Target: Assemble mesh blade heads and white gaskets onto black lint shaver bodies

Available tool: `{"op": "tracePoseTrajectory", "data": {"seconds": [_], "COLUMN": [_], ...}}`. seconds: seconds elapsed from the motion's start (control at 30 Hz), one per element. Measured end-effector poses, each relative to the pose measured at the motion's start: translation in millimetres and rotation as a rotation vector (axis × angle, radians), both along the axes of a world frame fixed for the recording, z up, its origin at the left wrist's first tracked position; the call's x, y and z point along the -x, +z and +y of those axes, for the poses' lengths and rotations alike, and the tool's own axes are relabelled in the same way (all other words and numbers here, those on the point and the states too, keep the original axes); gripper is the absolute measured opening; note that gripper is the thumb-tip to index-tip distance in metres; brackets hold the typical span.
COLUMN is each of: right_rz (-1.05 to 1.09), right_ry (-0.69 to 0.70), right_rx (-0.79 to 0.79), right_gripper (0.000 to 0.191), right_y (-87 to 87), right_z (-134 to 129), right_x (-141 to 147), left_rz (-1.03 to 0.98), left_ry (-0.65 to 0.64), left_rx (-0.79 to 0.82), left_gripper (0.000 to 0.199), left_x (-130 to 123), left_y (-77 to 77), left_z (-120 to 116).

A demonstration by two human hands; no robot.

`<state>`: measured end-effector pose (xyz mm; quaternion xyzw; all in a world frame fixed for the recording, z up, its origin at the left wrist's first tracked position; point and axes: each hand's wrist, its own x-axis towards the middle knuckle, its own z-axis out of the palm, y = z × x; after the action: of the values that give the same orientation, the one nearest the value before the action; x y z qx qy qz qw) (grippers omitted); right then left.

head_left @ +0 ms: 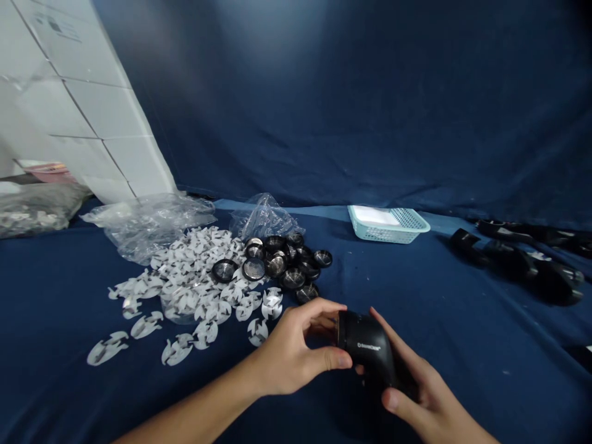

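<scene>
Head view: left hand [289,348] and right hand [416,382] grip a black plastic housing [370,345] (apparently a lint shaver's); black mesh discs [282,262] and white die-cut stickers [194,277] lie loose beyond it, more black housings [518,262] to its right.

My left hand [289,351] and right hand [416,382] hold a curved black plastic housing [370,348] between them, its small white logo facing up and my left fingers [324,308] curled against its end. Just beyond lie scattered white cutouts [194,290] and black-rimmed mesh discs [277,262], probably strainers, beside crumpled clear plastic bags [152,225] on the blue cloth worktop [439,345]. A pale blue basket [388,225] and more black parts [513,259] sit farther right.
</scene>
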<state>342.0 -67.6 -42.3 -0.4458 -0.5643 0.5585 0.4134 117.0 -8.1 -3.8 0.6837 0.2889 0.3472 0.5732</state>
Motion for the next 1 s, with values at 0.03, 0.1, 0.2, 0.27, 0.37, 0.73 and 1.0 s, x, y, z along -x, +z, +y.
{"op": "tracePoseTrajectory", "data": {"seconds": [0.03,0.1,0.2,0.27,0.37,0.73,1.0], "right_rz": [0.043,0.169,0.396,0.546,0.698,0.423,0.384], "right_ry": [-0.011,-0.059,-0.102,-0.011,0.189,-0.007,0.046], "right_rx": [0.030,0.114,0.348,0.548,0.701,0.419,0.376], "right_gripper": [0.092,0.093,0.074,0.053,0.058,0.056,0.056], "right_y": [0.7,2.5,5.1,4.1,-3.6,-30.6,-25.8], "right_z": [0.4,0.4,-2.1,-4.1,-5.4,-8.3,-1.5], "right_x": [1.8,5.8,10.9,12.5,15.4,40.3,36.8], "left_rz": [0.009,0.028,0.115,0.179,0.134,-0.145,-0.134], "left_ry": [0.014,0.077,0.243,0.334,0.334,-0.039,-0.152], "left_rx": [-0.010,-0.040,-0.167,-0.277,-0.343,-0.196,-0.200], "left_gripper": [0.051,0.048,0.053,0.065,0.076,0.054,0.049], "left_x": [-1.0,-4.3,-10.6,-14.6,-19.3,-23.2,-22.9], "left_y": [-0.6,-3.1,-8.5,-11.5,-13.1,-0.1,-0.7], "left_z": [-0.1,-1.6,-8.1,-14.4,-21.6,-21.7,-15.5]}}
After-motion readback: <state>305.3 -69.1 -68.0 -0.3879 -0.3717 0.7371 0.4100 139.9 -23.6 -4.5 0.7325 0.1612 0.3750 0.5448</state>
